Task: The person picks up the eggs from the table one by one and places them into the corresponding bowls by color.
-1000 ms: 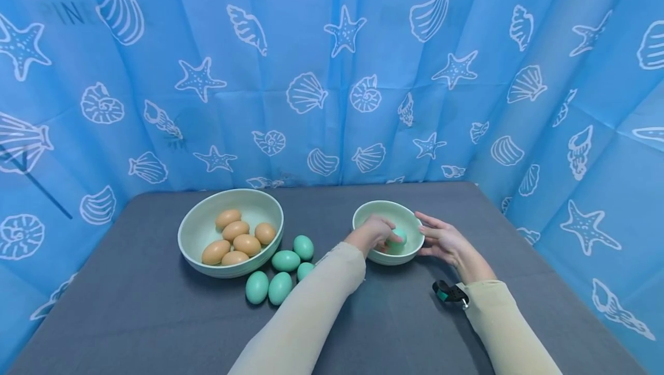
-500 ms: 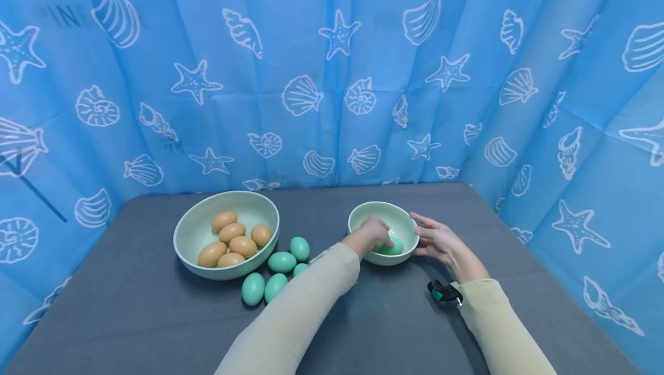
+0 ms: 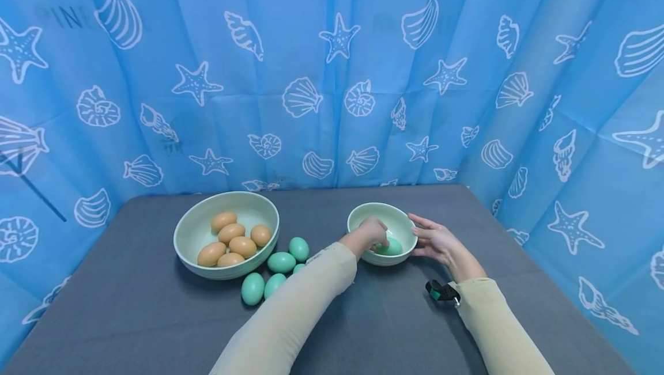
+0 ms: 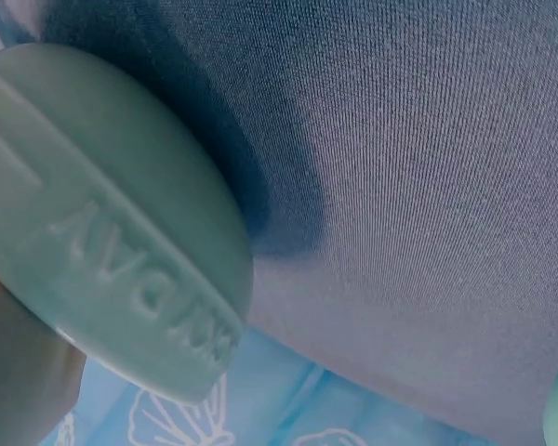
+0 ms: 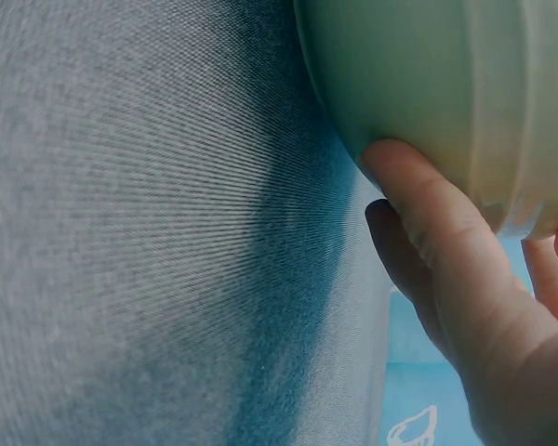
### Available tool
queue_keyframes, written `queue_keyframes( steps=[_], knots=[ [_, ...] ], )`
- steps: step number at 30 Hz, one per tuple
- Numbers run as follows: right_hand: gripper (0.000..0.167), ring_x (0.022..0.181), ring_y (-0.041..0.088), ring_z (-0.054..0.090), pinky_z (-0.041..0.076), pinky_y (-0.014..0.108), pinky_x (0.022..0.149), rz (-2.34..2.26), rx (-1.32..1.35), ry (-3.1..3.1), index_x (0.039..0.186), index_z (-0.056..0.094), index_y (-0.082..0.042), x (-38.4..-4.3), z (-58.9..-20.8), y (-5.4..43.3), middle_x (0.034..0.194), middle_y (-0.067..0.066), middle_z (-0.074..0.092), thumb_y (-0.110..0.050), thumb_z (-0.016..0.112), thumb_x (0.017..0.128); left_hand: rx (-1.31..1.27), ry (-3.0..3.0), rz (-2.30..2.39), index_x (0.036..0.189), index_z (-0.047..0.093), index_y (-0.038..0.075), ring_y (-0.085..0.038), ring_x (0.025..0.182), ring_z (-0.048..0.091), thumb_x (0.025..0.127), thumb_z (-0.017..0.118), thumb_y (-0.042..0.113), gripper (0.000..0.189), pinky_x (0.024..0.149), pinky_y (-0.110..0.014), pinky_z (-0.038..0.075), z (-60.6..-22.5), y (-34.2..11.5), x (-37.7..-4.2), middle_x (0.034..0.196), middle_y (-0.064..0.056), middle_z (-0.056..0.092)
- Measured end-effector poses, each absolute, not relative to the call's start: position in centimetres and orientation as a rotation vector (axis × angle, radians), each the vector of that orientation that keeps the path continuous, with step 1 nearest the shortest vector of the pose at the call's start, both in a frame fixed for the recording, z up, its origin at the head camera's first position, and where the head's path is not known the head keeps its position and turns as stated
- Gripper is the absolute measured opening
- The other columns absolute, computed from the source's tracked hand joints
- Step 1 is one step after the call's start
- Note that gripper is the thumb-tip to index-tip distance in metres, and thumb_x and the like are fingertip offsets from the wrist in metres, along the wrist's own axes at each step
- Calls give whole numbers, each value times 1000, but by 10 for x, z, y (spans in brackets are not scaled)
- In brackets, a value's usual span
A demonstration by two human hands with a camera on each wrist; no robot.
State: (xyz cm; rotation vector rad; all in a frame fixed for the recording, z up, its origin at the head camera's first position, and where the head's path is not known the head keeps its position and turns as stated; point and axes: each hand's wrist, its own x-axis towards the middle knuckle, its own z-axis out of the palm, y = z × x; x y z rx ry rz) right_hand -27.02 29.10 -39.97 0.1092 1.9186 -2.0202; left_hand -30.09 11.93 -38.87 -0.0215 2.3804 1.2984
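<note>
Inside the small pale green bowl (image 3: 403,222), my left hand (image 3: 369,234) has its fingers curled at a green egg (image 3: 391,246), which lies low near the bowl's front wall. The far side of that grip is hidden. My right hand (image 3: 440,243) rests on the bowl's right side with its fingers spread and nearly straight. In the right wrist view, a fingertip (image 5: 391,163) touches the underside of the small bowl (image 5: 400,65). Raised lettering shows on the bowl's outer wall (image 4: 139,251) in the left wrist view.
A larger pale green bowl (image 3: 189,228) at left holds several brown eggs (image 3: 231,232). Several green eggs (image 3: 252,289) lie beside it, partly behind my left sleeve (image 3: 290,317). A black strap (image 3: 441,291) is at my right wrist. A blue shell-print curtain (image 3: 311,64) closes off the grey table (image 3: 373,329).
The green egg has come down from higher in my left hand to low in the small bowl. My right hand keeps its place at the bowl's side. The head view has shifted slightly.
</note>
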Motion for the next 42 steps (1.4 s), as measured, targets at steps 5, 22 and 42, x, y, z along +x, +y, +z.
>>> queue_keyframes(
  steps=[5,22,42],
  knots=[
    [58,140,46,20,47,53,97,-2015,109,1924,156,9,-8,-271,-401,289,158,27,7,-8,37,105,-17,2347,1319,123,64,1,-35,102,64,85,68,-8,39,84,-38,56,-382,109,-296,119,-14,62],
    [59,135,39,34,52,48,91,-1973,69,1953,155,7,-7,-269,-396,291,156,30,8,-9,38,105,184,2215,1615,130,58,-2,-29,107,62,91,64,-3,40,88,-39,54,-345,35,-265,120,-18,63],
    [60,116,26,52,54,47,88,-2008,127,1912,155,10,-6,-269,-393,289,157,29,8,-8,42,104,413,2297,1620,133,58,5,-33,119,55,91,69,9,44,91,-42,53,-350,-51,-211,125,-14,61]
  ],
)
